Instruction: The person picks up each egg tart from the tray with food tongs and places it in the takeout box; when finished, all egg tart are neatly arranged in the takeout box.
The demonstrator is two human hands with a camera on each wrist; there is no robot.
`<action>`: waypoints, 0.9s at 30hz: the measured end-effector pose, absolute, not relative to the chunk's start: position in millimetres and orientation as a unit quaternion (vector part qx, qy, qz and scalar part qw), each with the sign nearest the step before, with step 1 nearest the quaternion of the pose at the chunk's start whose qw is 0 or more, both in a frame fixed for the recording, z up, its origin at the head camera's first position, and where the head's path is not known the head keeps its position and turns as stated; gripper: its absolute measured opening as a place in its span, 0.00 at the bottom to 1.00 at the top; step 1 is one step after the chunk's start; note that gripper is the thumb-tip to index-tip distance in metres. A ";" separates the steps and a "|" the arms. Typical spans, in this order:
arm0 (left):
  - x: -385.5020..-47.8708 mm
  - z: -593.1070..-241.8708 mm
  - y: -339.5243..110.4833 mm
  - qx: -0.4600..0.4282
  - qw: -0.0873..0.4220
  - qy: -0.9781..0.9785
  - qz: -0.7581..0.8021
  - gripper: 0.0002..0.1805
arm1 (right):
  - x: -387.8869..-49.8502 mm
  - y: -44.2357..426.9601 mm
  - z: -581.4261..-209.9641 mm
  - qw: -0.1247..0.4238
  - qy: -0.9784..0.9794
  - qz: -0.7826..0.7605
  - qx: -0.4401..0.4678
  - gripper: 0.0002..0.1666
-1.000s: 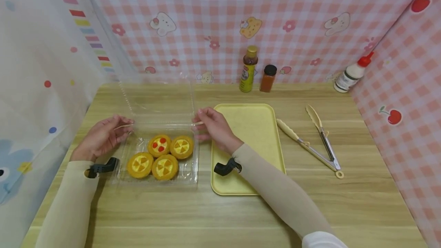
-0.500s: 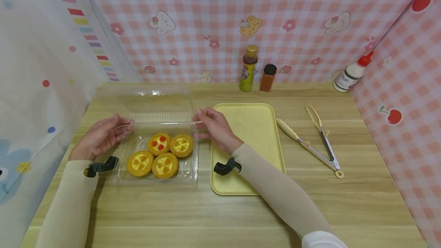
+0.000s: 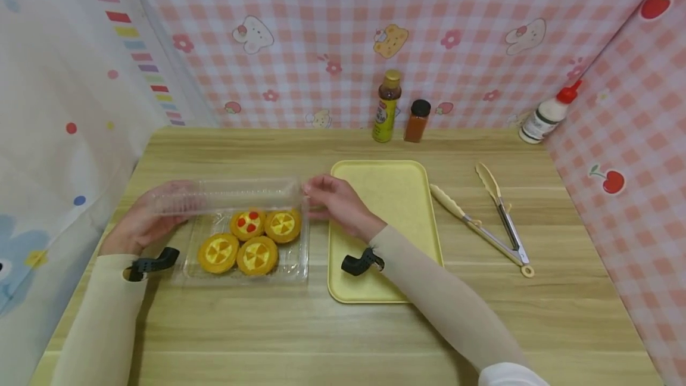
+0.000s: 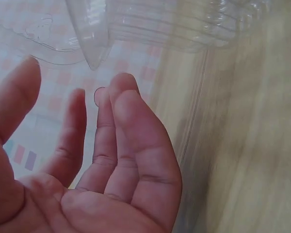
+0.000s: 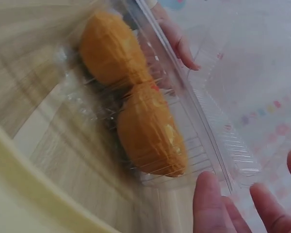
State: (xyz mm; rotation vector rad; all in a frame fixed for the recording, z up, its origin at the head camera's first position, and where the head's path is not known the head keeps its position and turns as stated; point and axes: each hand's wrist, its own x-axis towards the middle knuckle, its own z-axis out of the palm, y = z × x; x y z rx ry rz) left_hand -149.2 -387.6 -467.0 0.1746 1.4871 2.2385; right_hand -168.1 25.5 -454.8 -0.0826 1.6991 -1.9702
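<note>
A clear plastic clamshell box (image 3: 292,276) sits on the left of the table with several round tarts (image 3: 257,257) in its base; one tart (image 3: 248,217) has red dots on top. Its clear lid (image 3: 246,195) is tilted up, seen nearly edge-on in the head view. Behind the lid's left end, my left hand (image 3: 152,219) shows through the plastic; in the left wrist view its fingers (image 4: 148,145) are loosely bent, with nothing between them. My right hand (image 3: 343,207) is beside the lid's right end, fingers (image 5: 208,204) spread and apart from the box in the right wrist view.
To the right of the box lies a yellow tray (image 3: 386,195), partly under my right forearm. Open tongs (image 3: 509,231) lie farther right. A yellow-labelled bottle (image 3: 383,112) and a black-capped jar (image 3: 417,122) stand at the back; a red-capped white bottle (image 3: 546,115) leans in the far right corner.
The lid has swung forward from leaning back. A thin pale line at both hands' fingertips is no longer visible there. The hands have shifted slightly outward; the tarts stay put.
</note>
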 end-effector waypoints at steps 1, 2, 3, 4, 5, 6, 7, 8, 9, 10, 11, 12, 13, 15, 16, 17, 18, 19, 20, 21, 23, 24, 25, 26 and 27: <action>-147.6 -466.2 -388.1 0.054 0.220 0.546 0.806 0.22 | -166.7 26.5 -455.0 0.267 0.638 -0.721 -0.036 0.18; -145.1 -465.7 -388.9 0.048 0.217 0.550 0.805 0.22 | -165.4 27.4 -455.2 0.266 0.648 -0.712 -0.042 0.18; -142.7 -465.0 -389.3 0.038 0.213 0.558 0.801 0.22 | -164.0 28.1 -455.5 0.265 0.657 -0.704 -0.049 0.19; -140.1 -464.0 -389.5 0.028 0.206 0.563 0.800 0.22 | -162.5 28.7 -456.0 0.264 0.664 -0.697 -0.054 0.20; -137.7 -462.7 -389.6 0.021 0.201 0.572 0.795 0.21 | -160.6 29.2 -456.2 0.264 0.669 -0.692 -0.057 0.21; -135.1 -461.4 -389.5 0.021 0.194 0.593 0.781 0.20 | -158.4 29.6 -456.3 0.264 0.672 -0.690 -0.059 0.22; -132.4 -460.3 -389.4 0.023 0.188 0.609 0.771 0.19 | -156.2 29.8 -456.4 0.265 0.673 -0.688 -0.059 0.24; -129.6 -459.7 -389.7 0.026 0.185 0.618 0.764 0.19 | -153.8 30.1 -456.3 0.266 0.673 -0.688 -0.059 0.25; -126.5 -459.1 -389.5 0.029 0.181 0.625 0.758 0.19 | -151.4 30.3 -456.2 0.267 0.670 -0.690 -0.059 0.27; -123.3 -458.7 -389.5 0.036 0.178 0.628 0.756 0.19 | -149.1 30.5 -456.1 0.270 0.668 -0.691 -0.059 0.28; -120.0 -458.7 -389.6 0.045 0.177 0.628 0.757 0.19 | -146.6 30.7 -455.9 0.271 0.666 -0.692 -0.059 0.29; -116.8 -458.9 -389.4 0.052 0.174 0.628 0.756 0.20 | -144.1 30.9 -455.4 0.273 0.664 -0.694 -0.059 0.30; -112.9 -459.5 -389.8 0.058 0.173 0.620 0.763 0.20 | -141.6 30.9 -455.3 0.274 0.663 -0.694 -0.060 0.31; -104.5 -460.5 -390.5 0.067 0.168 0.617 0.766 0.21 | -136.8 31.1 -455.0 0.277 0.661 -0.695 -0.062 0.32; -100.3 -461.0 -390.9 0.071 0.166 0.616 0.767 0.21 | -134.5 31.2 -454.8 0.279 0.660 -0.695 -0.062 0.33; -96.0 -461.4 -391.2 0.074 0.166 0.616 0.767 0.22 | -132.4 31.4 -454.7 0.281 0.659 -0.695 -0.061 0.33; -91.6 -461.7 -391.4 0.074 0.166 0.619 0.764 0.22 | -130.2 31.8 -454.5 0.283 0.657 -0.696 -0.060 0.34; -87.4 -462.1 -391.8 0.075 0.167 0.620 0.763 0.23 | -128.1 32.2 -454.5 0.285 0.656 -0.696 -0.059 0.35; -83.5 -462.2 -391.9 0.077 0.169 0.625 0.759 0.23 | -126.3 32.6 -455.0 0.287 0.654 -0.697 -0.057 0.35; -79.9 -462.4 -391.9 0.079 0.170 0.629 0.754 0.24 | -124.4 33.2 -455.4 0.289 0.652 -0.699 -0.056 0.36; -73.4 -462.7 -391.4 0.081 0.171 0.639 0.745 0.24 | -120.8 34.4 -456.7 0.293 0.648 -0.701 -0.053 0.37; -70.6 -462.9 -391.0 0.082 0.172 0.643 0.742 0.24 | -118.9 35.1 -457.6 0.295 0.646 -0.702 -0.053 0.38; -67.9 -463.2 -390.6 0.081 0.173 0.644 0.741 0.24 | -117.0 35.8 -458.8 0.297 0.646 -0.701 -0.055 0.38; -65.2 -463.7 -390.2 0.081 0.174 0.645 0.740 0.24 | -115.1 36.7 -460.1 0.301 0.646 -0.700 -0.057 0.37; -62.3 -464.3 -389.8 0.081 0.176 0.646 0.738 0.24 | -113.1 37.4 -461.3 0.305 0.645 -0.698 -0.061 0.37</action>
